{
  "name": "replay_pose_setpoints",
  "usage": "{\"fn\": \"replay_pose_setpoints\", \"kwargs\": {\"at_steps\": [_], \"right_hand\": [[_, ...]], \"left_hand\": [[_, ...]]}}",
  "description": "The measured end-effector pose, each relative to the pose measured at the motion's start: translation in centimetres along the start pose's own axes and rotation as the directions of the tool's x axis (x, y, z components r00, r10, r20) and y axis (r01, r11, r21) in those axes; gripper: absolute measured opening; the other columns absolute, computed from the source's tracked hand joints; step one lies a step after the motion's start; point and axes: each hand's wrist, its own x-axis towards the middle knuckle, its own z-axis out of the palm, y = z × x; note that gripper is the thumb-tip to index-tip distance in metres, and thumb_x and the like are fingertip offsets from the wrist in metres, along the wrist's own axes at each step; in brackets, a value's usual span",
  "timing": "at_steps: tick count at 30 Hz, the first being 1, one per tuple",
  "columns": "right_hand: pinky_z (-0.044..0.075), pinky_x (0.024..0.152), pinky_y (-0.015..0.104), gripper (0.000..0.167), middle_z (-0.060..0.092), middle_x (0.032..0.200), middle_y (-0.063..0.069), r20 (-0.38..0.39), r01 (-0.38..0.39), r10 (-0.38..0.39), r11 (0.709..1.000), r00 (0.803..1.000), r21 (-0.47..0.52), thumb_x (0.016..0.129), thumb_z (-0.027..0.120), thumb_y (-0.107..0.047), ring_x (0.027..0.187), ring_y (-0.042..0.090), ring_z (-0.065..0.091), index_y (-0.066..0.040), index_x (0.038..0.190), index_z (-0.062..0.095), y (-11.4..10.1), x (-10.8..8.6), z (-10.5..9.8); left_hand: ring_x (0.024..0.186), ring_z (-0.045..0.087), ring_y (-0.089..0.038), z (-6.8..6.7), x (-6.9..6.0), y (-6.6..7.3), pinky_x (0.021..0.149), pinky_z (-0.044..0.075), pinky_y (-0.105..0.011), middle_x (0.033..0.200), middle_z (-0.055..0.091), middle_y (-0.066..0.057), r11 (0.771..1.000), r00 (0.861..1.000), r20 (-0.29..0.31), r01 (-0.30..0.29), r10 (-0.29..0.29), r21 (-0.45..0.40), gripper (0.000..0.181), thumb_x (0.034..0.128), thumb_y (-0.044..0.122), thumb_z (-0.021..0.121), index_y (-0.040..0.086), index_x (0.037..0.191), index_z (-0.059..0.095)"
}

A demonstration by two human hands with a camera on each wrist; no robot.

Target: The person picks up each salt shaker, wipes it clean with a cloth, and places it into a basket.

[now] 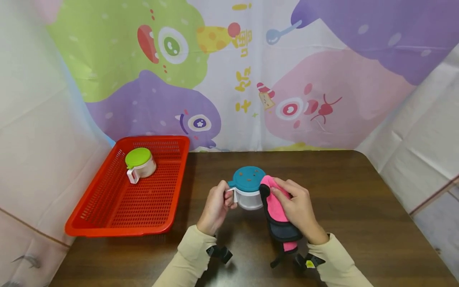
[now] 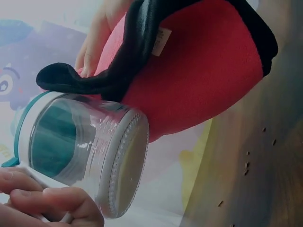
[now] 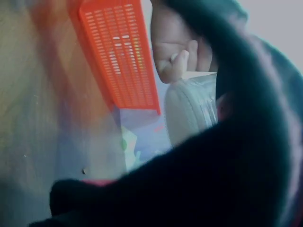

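A clear seasoning jar (image 1: 250,201) with a white handle is held just above the table, its teal lid (image 1: 246,181) uppermost. Several small brown bits dot the lid. My left hand (image 1: 216,204) grips the handle, fingers curled round it. On the other side, my right hand (image 1: 298,207) pinches a pink cloth (image 1: 275,208) with black edging, and the cloth touches the lid's right edge. The cloth's lower end hangs down. In the left wrist view, the jar's ridged glass base (image 2: 130,163) shows. The cloth hides much of the right wrist view.
At the left stands a red perforated basket (image 1: 118,231). Inside it, near the back, sits a similar jar with a lime-green lid (image 1: 138,158). Several brown crumbs (image 2: 246,165) lie on the dark wooden table (image 1: 340,207). A printed cloth backdrop (image 1: 244,131) hangs behind the table.
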Motion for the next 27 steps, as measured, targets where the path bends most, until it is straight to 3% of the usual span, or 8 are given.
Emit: {"fn": "replay_pose_setpoints", "kwargs": {"at_steps": [6, 10, 13, 22, 27], "right_hand": [[0.030, 0.052, 0.008, 0.035, 0.059, 0.069, 0.002, 0.012, 0.062, -0.062, 0.998, 0.998, 0.006, 0.072, 0.077, 0.005, 0.060, 0.004, 0.040, -0.001, 0.107, 0.073, 2.1, -0.9, 0.8], [0.045, 0.067, 0.007, 0.037, 0.071, 0.090, 0.006, 0.068, 0.114, -0.115, 0.993, 0.991, 0.026, 0.074, 0.077, 0.003, 0.074, 0.011, 0.059, -0.004, 0.110, 0.073, 2.4, -1.3, 1.0], [0.049, 0.077, 0.009, 0.036, 0.072, 0.099, 0.007, 0.105, 0.154, -0.155, 0.988, 0.982, 0.010, 0.074, 0.077, 0.003, 0.083, 0.015, 0.064, -0.005, 0.109, 0.073, 2.4, -1.5, 1.1], [0.046, 0.066, 0.009, 0.036, 0.071, 0.092, 0.005, 0.120, 0.206, -0.201, 0.978, 0.972, -0.035, 0.071, 0.079, 0.003, 0.074, 0.010, 0.056, -0.005, 0.106, 0.074, 3.1, -1.9, 1.1], [0.033, 0.052, 0.011, 0.035, 0.060, 0.072, -0.002, 0.128, 0.152, -0.149, 0.988, 0.980, -0.010, 0.072, 0.078, 0.003, 0.062, 0.003, 0.040, -0.006, 0.105, 0.074, 3.7, -2.1, 0.9]], "left_hand": [[0.047, 0.029, -0.011, 0.1, 0.0, -0.1, 0.052, 0.029, -0.025, 0.047, 0.033, 0.005, 1.000, 0.999, -0.038, -0.005, 0.004, -0.023, 0.030, 0.0837, 0.009, 0.035, 0.013, 0.054, 0.036], [0.048, 0.030, -0.010, 0.1, 0.0, -0.1, 0.052, 0.030, -0.024, 0.050, 0.034, 0.005, 0.999, 0.999, -0.052, -0.015, 0.013, -0.037, 0.030, 0.0848, 0.010, 0.035, 0.013, 0.055, 0.037], [0.048, 0.031, -0.009, 0.2, 0.0, 0.0, 0.052, 0.031, -0.025, 0.051, 0.034, 0.005, 0.999, 0.998, -0.057, -0.027, 0.024, -0.044, 0.031, 0.0856, 0.010, 0.035, 0.014, 0.055, 0.037], [0.047, 0.030, -0.008, 0.4, 0.0, 0.7, 0.053, 0.029, -0.024, 0.051, 0.033, 0.006, 0.994, 0.999, -0.026, -0.030, 0.027, -0.108, 0.031, 0.0873, 0.011, 0.034, 0.014, 0.056, 0.034], [0.047, 0.031, -0.007, 0.3, -0.1, 0.7, 0.053, 0.029, -0.024, 0.052, 0.033, 0.006, 0.992, 0.999, -0.029, -0.027, 0.024, -0.120, 0.031, 0.0881, 0.011, 0.034, 0.014, 0.057, 0.034]]}}
